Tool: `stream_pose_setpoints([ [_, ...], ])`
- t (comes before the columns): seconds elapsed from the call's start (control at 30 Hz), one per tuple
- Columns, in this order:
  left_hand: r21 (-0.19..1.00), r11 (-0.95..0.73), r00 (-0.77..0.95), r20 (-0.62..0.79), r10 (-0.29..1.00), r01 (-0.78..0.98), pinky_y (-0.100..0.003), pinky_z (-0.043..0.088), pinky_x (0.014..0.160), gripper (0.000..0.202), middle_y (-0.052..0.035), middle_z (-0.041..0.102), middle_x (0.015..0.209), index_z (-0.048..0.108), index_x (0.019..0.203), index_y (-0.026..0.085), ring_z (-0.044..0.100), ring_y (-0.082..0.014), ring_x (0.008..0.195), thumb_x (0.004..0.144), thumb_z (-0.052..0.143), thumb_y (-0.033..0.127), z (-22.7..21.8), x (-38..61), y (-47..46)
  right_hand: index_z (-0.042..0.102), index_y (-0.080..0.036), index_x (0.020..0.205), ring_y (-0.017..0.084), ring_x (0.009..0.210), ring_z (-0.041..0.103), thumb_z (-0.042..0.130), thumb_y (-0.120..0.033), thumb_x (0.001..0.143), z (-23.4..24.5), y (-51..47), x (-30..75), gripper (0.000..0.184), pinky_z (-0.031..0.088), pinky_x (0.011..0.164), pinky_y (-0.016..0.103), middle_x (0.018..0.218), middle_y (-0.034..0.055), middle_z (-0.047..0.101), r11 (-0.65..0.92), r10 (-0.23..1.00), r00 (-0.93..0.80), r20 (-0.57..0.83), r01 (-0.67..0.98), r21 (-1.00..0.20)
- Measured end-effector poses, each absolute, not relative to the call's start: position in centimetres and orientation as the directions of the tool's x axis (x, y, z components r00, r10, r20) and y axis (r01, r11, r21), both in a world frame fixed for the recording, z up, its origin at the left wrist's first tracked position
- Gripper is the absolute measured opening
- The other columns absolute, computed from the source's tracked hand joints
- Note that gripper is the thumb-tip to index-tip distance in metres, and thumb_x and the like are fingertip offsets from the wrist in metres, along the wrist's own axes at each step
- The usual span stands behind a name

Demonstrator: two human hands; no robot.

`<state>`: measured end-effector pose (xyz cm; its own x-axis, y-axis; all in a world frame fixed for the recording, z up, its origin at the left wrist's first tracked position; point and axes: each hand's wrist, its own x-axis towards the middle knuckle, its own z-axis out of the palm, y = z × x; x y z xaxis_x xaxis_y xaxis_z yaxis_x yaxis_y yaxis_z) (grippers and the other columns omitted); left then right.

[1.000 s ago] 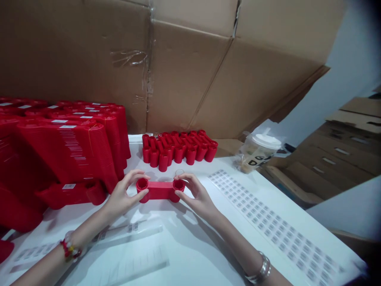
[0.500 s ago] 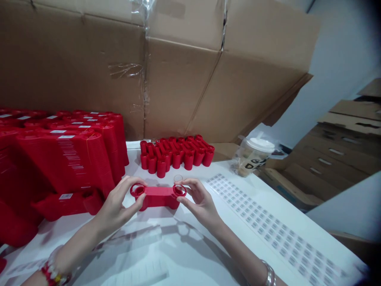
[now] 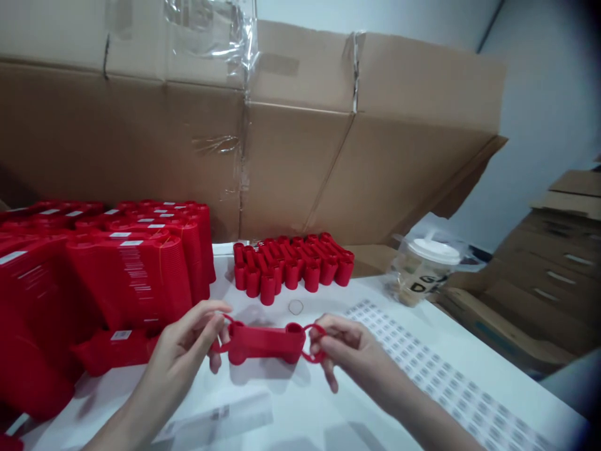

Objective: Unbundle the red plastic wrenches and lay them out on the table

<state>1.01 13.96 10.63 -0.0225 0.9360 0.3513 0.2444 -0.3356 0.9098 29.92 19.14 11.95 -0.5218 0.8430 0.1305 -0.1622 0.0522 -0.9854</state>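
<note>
White table (image 3: 300, 413) backed by big cardboard boxes (image 3: 300, 156). Left hand (image 3: 181, 351) and right hand (image 3: 352, 351) each pinch 1 end of a red plastic holder (image 3: 265, 343) above it; lidded drink cup (image 3: 429, 266) sits bagged nearby.

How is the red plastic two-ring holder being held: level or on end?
Level. The red plastic two-ring holder stretches sideways, left hand pinching one end ring, right hand the other.

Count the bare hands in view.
2. The left hand pinches the left ring of the red plastic double-ended holder; the right hand pinches its right ring. No others show.
</note>
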Motion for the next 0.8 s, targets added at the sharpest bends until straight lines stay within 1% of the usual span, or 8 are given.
stream_pose_setpoints([
  [0.1, 0.771, -0.417, 0.068, 0.442, 0.894, 0.481, -0.028, 0.06, 0.071, 0.028, -0.0041, 0.07, 0.094, 0.053, 0.126, 0.029, 0.072, -0.0195, 0.08, 0.105, 0.04, 0.041, 10.1, 0.6, 13.9, 0.074, -0.021, 0.08, 0.009, 0.047, 0.055, 0.081, -0.047, 0.08, 15.7, 21.9, 30.4, 0.027, 0.051, 0.041, 0.021, 0.071, 0.0022, 0.069, 0.214, 0.907, -0.345, 0.241, -0.113, -0.97],
  [0.17, 0.485, -0.562, 0.257, 0.559, 0.788, 0.669, -0.031, 0.061, 0.08, 0.024, -0.0084, 0.069, 0.11, 0.051, 0.125, 0.028, 0.07, -0.0222, 0.1, 0.103, 0.041, 0.029, 9.8, 0.7, 14.2, 0.073, -0.021, 0.081, 0.012, 0.054, 0.062, 0.078, -0.047, 0.082, 18.1, 24.7, 29.8, 0.027, 0.056, 0.049, 0.024, 0.075, 0.0033, 0.07, 0.392, 0.892, -0.259, 0.372, 0.029, -0.92],
  [0.23, 0.218, -0.672, 0.439, 0.609, 0.66, 0.708, -0.036, 0.06, 0.089, 0.028, -0.0111, 0.066, 0.123, 0.053, 0.123, 0.025, 0.067, -0.0252, 0.109, 0.098, 0.044, 0.016, 9.7, 1.0, 14.7, 0.071, -0.021, 0.085, 0.014, 0.06, 0.066, 0.072, -0.048, 0.087, 19.6, 27.8, 28.3, 0.027, 0.059, 0.056, 0.028, 0.08, 0.0044, 0.073, 0.567, 0.82, -0.239, 0.519, 0.227, -0.792],
  [0.3, 0.1, -0.714, 0.52, 0.617, 0.591, 0.693, -0.044, 0.059, 0.094, 0.034, -0.0122, 0.068, 0.121, 0.055, 0.122, 0.021, 0.068, -0.0285, 0.109, 0.092, 0.044, 0.008, 9.4, 1.3, 15.2, 0.071, -0.021, 0.088, 0.017, 0.071, 0.069, 0.067, -0.046, 0.09, 19.9, 31.1, 25.9, 0.026, 0.061, 0.062, 0.031, 0.085, 0.0057, 0.074, 0.621, 0.784, -0.247, 0.569, 0.309, -0.721],
  [0.4, 0.034, -0.73, 0.567, 0.607, 0.557, 0.682, -0.053, 0.059, 0.095, 0.042, -0.0147, 0.071, 0.116, 0.056, 0.123, 0.015, 0.07, -0.0324, 0.105, 0.085, 0.046, 0.002, 8.8, 1.5, 15.7, 0.068, -0.019, 0.084, 0.018, 0.073, 0.068, 0.062, -0.038, 0.094, 19.1, 35.4, 21.6, 0.022, 0.059, 0.066, 0.032, 0.081, 0.0056, 0.073, 0.664, 0.743, -0.291, 0.603, 0.429, -0.612],
  [0.53, 0.026, -0.719, 0.583, 0.565, 0.583, 0.694, -0.044, 0.062, 0.09, 0.052, -0.0138, 0.072, 0.115, 0.056, 0.126, 0.015, 0.071, -0.0297, 0.103, 0.077, 0.046, -0.001, 8.3, 1.1, 15.7, 0.068, -0.015, 0.09, 0.017, 0.085, 0.067, 0.061, -0.031, 0.098, 17.9, 39.1, 16.1, 0.019, 0.057, 0.082, 0.037, 0.091, 0.0049, 0.071, 0.709, 0.687, -0.435, 0.582, 0.578, -0.405],
  [0.7, 0.07, -0.709, 0.577, 0.528, 0.624, 0.702, -0.034, 0.062, 0.084, 0.052, -0.0118, 0.072, 0.111, 0.056, 0.123, 0.017, 0.069, -0.0251, 0.099, 0.076, 0.047, -0.001, 8.2, 0.7, 15.9, 0.067, -0.015, 0.108, 0.02, 0.098, 0.067, 0.063, -0.033, 0.099, 15.3, 41.0, 10.4, 0.021, 0.057, 0.088, 0.041, 0.11, 0.0069, 0.069, 0.764, 0.63, -0.666, 0.4, 0.623, -0.166],
  [0.8, 0.076, -0.708, 0.575, 0.526, 0.627, 0.703, -0.036, 0.062, 0.083, 0.053, -0.0122, 0.072, 0.11, 0.057, 0.122, 0.015, 0.069, -0.0268, 0.096, 0.073, 0.048, -0.002, 7.6, 0.8, 16.1, 0.066, -0.016, 0.116, 0.021, 0.1, 0.068, 0.064, -0.032, 0.098, 13.5, 41.9, 8.0, 0.025, 0.058, 0.087, 0.041, 0.116, 0.0082, 0.068, 0.795, 0.598, -0.748, 0.288, 0.601, -0.088],
])
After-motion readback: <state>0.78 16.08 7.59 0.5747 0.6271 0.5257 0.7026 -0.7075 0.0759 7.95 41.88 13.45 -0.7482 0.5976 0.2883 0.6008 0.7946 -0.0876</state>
